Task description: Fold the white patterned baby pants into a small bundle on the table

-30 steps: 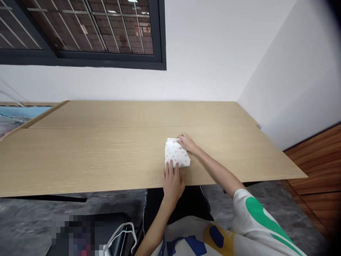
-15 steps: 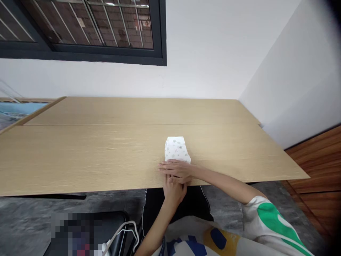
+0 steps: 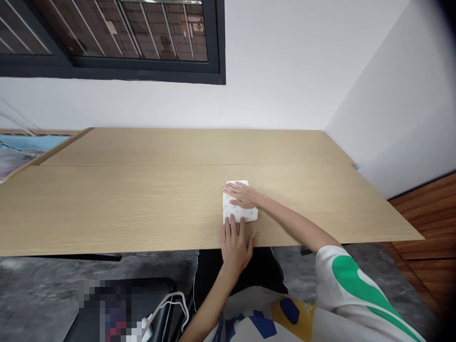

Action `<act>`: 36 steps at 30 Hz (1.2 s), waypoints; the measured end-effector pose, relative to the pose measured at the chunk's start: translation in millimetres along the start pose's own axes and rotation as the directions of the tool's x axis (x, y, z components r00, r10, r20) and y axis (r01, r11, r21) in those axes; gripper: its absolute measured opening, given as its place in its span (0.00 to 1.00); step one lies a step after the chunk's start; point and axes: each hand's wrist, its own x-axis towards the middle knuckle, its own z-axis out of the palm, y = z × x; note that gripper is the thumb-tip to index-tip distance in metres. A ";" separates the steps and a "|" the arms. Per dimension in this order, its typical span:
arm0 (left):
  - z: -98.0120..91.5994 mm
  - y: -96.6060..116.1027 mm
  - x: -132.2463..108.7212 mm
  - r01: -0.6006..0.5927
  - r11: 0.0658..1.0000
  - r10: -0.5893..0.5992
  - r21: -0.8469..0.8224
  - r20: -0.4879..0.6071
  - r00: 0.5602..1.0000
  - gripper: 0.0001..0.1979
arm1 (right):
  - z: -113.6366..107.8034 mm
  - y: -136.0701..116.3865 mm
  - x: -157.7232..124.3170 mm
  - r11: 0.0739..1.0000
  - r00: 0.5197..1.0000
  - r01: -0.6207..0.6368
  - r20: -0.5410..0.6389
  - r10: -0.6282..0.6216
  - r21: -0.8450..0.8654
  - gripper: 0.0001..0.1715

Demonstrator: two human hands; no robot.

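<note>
On the wooden tabletop (image 3: 117, 209), the folded white patterned cloth (image 3: 239, 204) is pressed under the flat, open right hand (image 3: 242, 194), the open left hand (image 3: 235, 247) touching its near edge; even pressure is advised.

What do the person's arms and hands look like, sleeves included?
The left hand and right hand are bare, with no gloves. The right arm comes out of a short white sleeve with a curved green stripe; the left sleeve is out of view.
</note>
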 end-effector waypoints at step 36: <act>-19.2 -28.5 -20.1 -0.198 0.873 -0.013 -0.447 -0.427 0.904 0.13 | -34.7 -119.7 -127.4 0.675 0.731 -0.459 -0.187 0.657 0.577 0.17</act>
